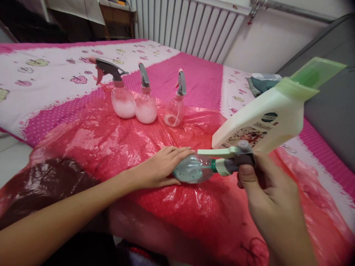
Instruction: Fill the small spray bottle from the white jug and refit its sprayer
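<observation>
A small clear spray bottle (194, 170) with a little liquid inside lies sideways over the red plastic sheet (155, 199). My left hand (161, 166) cups its round bottom end, fingers laid along it. My right hand (266, 195) is closed round the bottle's grey spray head (240, 155), whose pale green trigger points left. Just behind that hand a big white detergent bottle (266, 122) with a green cap (313, 75) slants up to the right; what holds it up is hidden.
Three clear spray bottles with grey heads stand upright in a row at the sheet's far edge (122, 99) (145, 103) (176, 109); two hold whitish liquid. The pink patterned bedspread (55, 74) lies underneath. A radiator (188, 26), folded cloth (262, 83) and a grey panel (332, 111) are behind.
</observation>
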Demonstrator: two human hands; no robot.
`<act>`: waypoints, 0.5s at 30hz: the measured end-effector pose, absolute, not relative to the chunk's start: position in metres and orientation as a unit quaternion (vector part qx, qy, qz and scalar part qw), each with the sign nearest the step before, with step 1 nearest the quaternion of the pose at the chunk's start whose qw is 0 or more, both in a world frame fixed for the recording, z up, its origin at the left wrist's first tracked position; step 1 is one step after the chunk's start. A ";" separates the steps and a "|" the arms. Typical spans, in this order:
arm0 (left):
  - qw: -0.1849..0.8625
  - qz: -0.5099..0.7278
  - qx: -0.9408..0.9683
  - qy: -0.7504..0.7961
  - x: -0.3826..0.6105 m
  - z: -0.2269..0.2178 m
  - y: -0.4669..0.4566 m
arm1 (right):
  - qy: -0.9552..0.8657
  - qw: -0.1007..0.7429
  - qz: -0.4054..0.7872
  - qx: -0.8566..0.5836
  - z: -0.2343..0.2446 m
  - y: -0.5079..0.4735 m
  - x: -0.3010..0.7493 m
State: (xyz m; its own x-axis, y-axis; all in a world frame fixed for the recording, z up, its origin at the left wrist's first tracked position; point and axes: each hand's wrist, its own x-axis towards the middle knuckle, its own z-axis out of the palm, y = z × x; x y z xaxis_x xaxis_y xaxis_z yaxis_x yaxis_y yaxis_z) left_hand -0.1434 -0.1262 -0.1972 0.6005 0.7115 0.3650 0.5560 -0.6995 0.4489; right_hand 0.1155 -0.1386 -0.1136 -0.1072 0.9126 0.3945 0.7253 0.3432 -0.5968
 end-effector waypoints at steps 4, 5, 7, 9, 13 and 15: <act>0.148 0.259 0.885 0.357 -0.143 -0.196 -0.126 | -0.737 0.348 0.091 -0.573 -0.112 -0.136 0.123; 0.150 0.257 0.885 0.357 -0.143 -0.196 -0.126 | -0.736 0.350 0.077 -0.574 -0.112 -0.136 0.122; 0.149 0.259 0.886 0.355 -0.143 -0.196 -0.126 | -0.737 0.365 0.069 -0.565 -0.112 -0.138 0.119; 0.146 0.266 0.885 0.354 -0.144 -0.198 -0.125 | -0.737 0.376 0.087 -0.555 -0.113 -0.139 0.115; 0.150 0.260 0.884 0.359 -0.143 -0.197 -0.126 | -0.731 0.368 0.093 -0.567 -0.113 -0.140 0.114; 0.153 0.256 0.885 0.358 -0.143 -0.195 -0.127 | -0.729 0.372 0.082 -0.569 -0.112 -0.140 0.115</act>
